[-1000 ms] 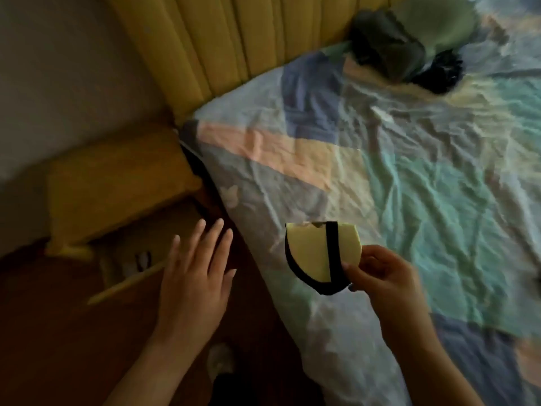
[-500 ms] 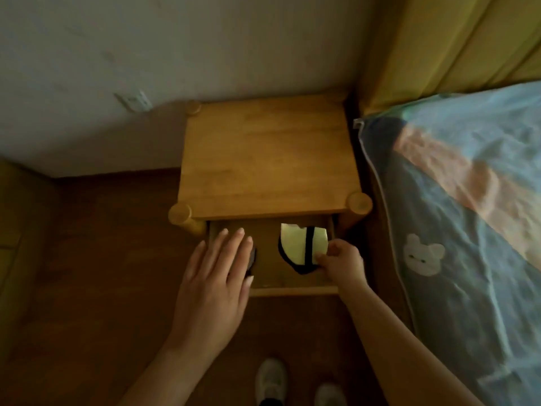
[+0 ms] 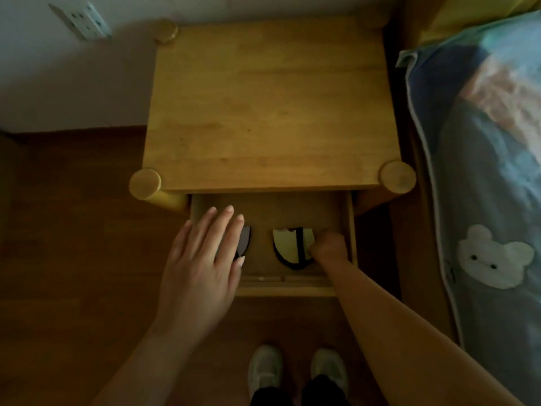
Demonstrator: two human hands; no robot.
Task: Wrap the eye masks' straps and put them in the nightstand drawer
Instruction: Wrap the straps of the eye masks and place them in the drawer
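R hand (image 3: 328,247) pinches folded yellow eye mask (image 3: 289,244) w/ black strap wrapped round it — down inside open nightstand drawer (image 3: 349,230). L hand (image 3: 202,259) flat, fingers spread, empty — over a dark mask (image 3: 245,240) at drawer's left.

Honey-yellow wooden nightstand (image 3: 272,112); in its drawer (image 3: 349,230) a pale-yellow eye mask (image 3: 288,244), black-strapped; right of nightstand, blue pastel-patched bedspread (image 3: 483,200) with white bear
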